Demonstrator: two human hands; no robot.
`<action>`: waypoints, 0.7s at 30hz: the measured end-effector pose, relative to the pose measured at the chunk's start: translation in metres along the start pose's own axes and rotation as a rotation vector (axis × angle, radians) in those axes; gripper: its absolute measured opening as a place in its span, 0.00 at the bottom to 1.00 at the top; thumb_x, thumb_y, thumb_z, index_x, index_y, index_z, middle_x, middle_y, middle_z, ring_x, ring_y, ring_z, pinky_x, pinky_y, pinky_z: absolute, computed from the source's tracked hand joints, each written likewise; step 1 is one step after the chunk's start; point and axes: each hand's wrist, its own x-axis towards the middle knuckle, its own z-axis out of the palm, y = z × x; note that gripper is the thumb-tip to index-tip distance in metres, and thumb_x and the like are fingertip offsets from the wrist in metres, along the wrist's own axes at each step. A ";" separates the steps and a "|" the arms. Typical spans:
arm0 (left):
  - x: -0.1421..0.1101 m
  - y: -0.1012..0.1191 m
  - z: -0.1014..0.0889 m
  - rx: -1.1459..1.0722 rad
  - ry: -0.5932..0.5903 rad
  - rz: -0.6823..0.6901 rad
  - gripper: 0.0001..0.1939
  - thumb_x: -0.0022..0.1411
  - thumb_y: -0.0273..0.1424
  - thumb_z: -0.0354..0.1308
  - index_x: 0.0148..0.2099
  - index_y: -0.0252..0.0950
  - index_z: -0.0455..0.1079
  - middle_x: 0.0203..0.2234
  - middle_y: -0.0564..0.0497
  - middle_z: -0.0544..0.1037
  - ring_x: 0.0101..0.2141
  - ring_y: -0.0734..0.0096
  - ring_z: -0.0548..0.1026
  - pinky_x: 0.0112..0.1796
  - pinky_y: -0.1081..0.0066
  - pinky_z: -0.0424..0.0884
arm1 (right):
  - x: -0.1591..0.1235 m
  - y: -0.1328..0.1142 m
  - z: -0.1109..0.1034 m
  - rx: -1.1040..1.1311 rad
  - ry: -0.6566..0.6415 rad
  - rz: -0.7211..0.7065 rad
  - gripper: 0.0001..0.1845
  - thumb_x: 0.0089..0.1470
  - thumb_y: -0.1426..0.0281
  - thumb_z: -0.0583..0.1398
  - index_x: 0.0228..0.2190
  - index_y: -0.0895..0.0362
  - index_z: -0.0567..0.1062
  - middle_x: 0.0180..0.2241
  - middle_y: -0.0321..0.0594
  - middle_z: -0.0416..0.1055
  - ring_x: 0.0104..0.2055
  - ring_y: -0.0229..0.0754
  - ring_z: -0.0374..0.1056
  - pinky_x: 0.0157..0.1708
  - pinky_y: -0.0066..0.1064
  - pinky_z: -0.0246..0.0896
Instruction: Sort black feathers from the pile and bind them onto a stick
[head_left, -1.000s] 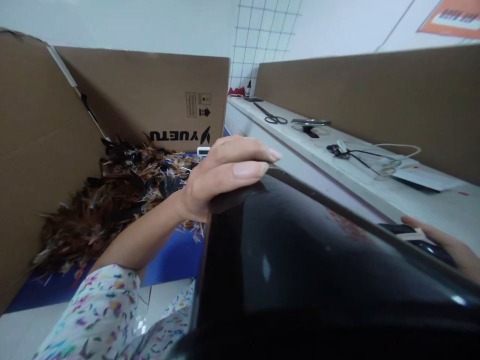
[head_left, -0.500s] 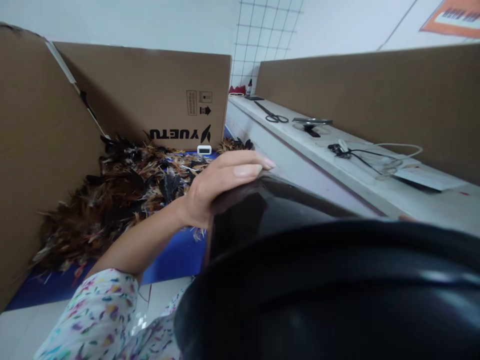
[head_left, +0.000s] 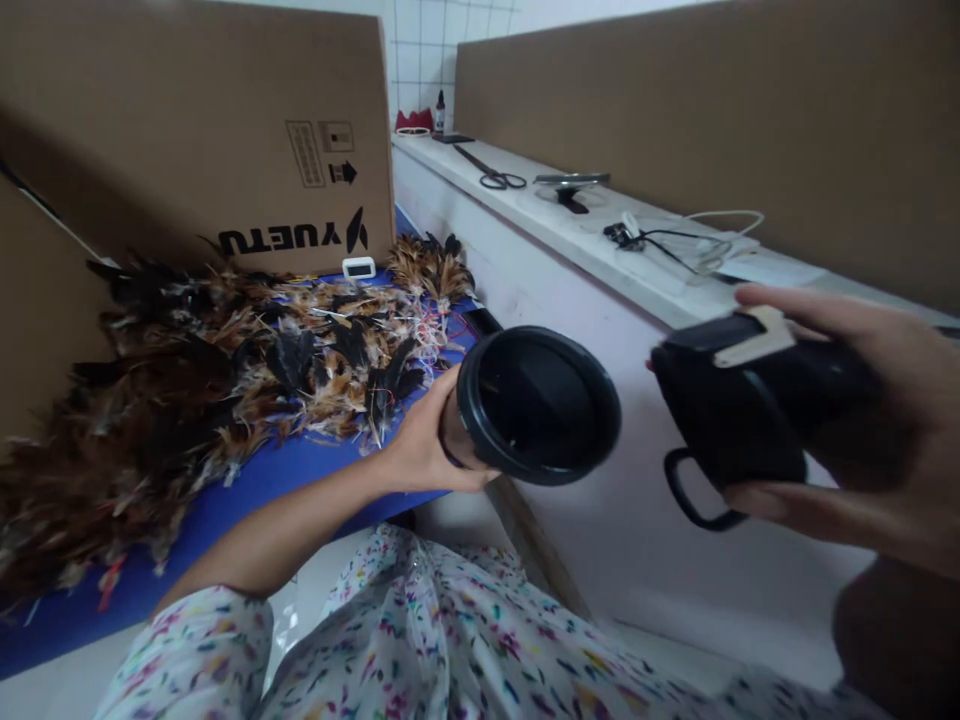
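Note:
My left hand [head_left: 420,448] is wrapped round a black cup [head_left: 534,405] held out in front of me, its open mouth turned toward the camera. My right hand [head_left: 862,430] grips a black lid [head_left: 731,425] with a loop handle and a pale tab on top, just right of the cup and apart from it. A heap of brown and black feathers [head_left: 225,370] lies on the blue table surface [head_left: 300,470] to the left, beyond my left arm.
Cardboard panels [head_left: 187,120] wall the feather heap at the back and left, and another panel [head_left: 675,110] stands behind the white ledge [head_left: 570,240]. Scissors [head_left: 495,178], a small stand [head_left: 570,185] and cables [head_left: 675,240] lie on the ledge. A small white device [head_left: 358,267] sits by the box.
The black cup has come down from right before the camera to arm's length. My right hand now holds the lid beside it, and the view has tipped downward.

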 end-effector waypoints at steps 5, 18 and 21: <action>-0.010 -0.003 0.024 -0.041 -0.057 -0.144 0.52 0.41 0.34 0.70 0.67 0.38 0.51 0.58 0.40 0.70 0.57 0.48 0.71 0.57 0.52 0.69 | 0.028 -0.024 0.005 0.094 -0.180 -0.290 0.52 0.46 0.39 0.63 0.66 0.44 0.56 0.56 0.43 0.66 0.47 0.48 0.71 0.39 0.36 0.73; -0.007 -0.007 0.046 -0.080 -0.117 -0.220 0.51 0.41 0.34 0.69 0.67 0.39 0.51 0.59 0.40 0.69 0.57 0.47 0.70 0.57 0.50 0.69 | 0.043 -0.052 0.034 0.012 -0.371 -0.242 0.45 0.40 0.61 0.68 0.60 0.52 0.64 0.50 0.43 0.73 0.46 0.52 0.74 0.44 0.44 0.74; -0.006 -0.008 0.050 -0.072 -0.112 -0.231 0.52 0.40 0.33 0.69 0.67 0.40 0.50 0.58 0.40 0.70 0.56 0.48 0.71 0.56 0.51 0.69 | 0.042 -0.051 0.037 0.026 -0.356 -0.226 0.43 0.40 0.63 0.67 0.59 0.53 0.65 0.50 0.44 0.73 0.48 0.53 0.73 0.46 0.44 0.73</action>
